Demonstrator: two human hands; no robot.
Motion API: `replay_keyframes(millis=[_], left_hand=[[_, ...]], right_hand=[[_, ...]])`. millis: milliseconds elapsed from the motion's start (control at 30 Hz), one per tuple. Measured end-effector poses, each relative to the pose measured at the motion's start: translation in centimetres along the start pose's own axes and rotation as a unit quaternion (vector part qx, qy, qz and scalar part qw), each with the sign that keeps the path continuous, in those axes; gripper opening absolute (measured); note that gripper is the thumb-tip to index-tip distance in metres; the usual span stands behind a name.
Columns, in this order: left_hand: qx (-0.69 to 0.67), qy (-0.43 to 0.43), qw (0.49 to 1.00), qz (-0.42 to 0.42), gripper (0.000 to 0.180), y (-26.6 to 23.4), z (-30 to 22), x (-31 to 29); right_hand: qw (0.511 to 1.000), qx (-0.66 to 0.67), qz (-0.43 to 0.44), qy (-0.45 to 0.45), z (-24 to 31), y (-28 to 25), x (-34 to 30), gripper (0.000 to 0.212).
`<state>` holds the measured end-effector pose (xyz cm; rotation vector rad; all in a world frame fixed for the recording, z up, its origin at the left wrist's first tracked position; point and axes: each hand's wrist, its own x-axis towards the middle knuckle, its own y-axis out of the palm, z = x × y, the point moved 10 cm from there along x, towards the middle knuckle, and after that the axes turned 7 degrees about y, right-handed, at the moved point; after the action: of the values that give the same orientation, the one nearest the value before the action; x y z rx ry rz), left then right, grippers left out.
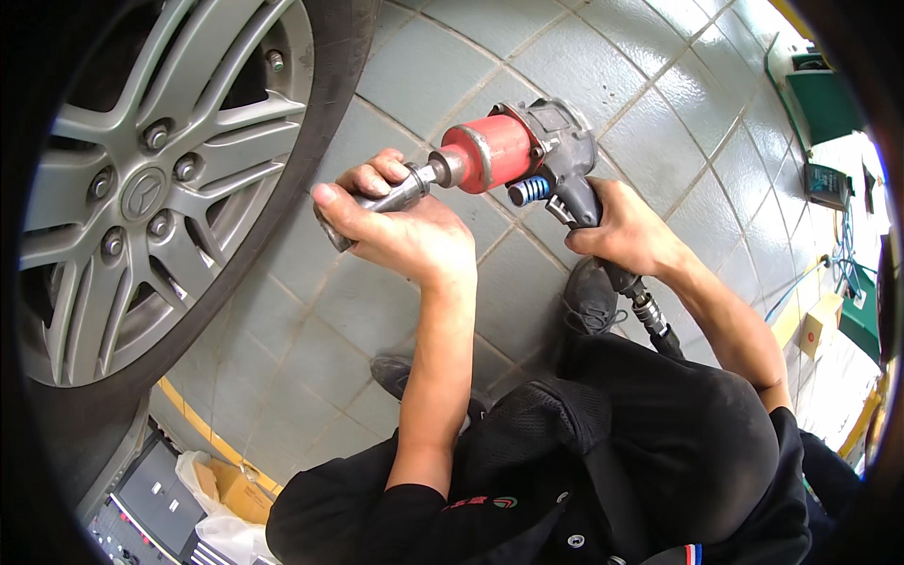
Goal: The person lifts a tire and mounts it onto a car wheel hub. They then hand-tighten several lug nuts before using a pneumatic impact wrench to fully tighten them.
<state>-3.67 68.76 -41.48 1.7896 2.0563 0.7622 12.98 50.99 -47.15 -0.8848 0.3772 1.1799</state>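
A red and black air impact wrench [499, 151] is held up over the tiled floor, its nose toward the wheel. My right hand [623, 226] is closed round its black grip, with an air hose fitting [648, 308] below. On the nose sits a long metal socket [395, 196], and my left hand [395, 221] is wrapped round it. To the left stands a car wheel with a grey alloy rim [85, 193] and black tyre [325, 85]. Several lug nuts [156, 137] sit round its centre cap [144, 193]. The socket's end is apart from the wheel.
My knee [725, 443] is bent close below the wrench. A cardboard box [240, 490] in a white plastic bag [221, 532] lies at the lower left, near a yellow floor line [202, 424]. Green equipment [824, 104] and blue cables [843, 254] are at the far right.
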Motion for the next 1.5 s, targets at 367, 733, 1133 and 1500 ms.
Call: replay_keyframes(millis=[367, 733, 1133, 1500], left_hand=[[-0.103, -0.048, 0.992, -0.06, 0.032, -1.6, -2.6, 1.4], [-0.209, -0.078, 0.972, -0.069, 0.037, -0.3, -6.2, 2.4], [-0.438, -0.164, 0.884, -0.021, 0.038, 3.8, -14.6, 3.8], [-0.473, -0.311, 0.824, 0.025, 0.029, 4.9, -12.9, 2.3]], right_hand=[[0.966, -0.035, -0.214, -0.138, 5.9, -2.4, -2.2, 0.035], [0.908, -0.012, -0.295, -0.298, 10.4, -3.9, -5.2, 0.041], [0.915, 0.043, -0.016, -0.401, 8.3, -0.1, -5.8, 0.039], [0.873, 0.018, -0.017, -0.488, 17.1, 1.6, -10.4, 0.031]])
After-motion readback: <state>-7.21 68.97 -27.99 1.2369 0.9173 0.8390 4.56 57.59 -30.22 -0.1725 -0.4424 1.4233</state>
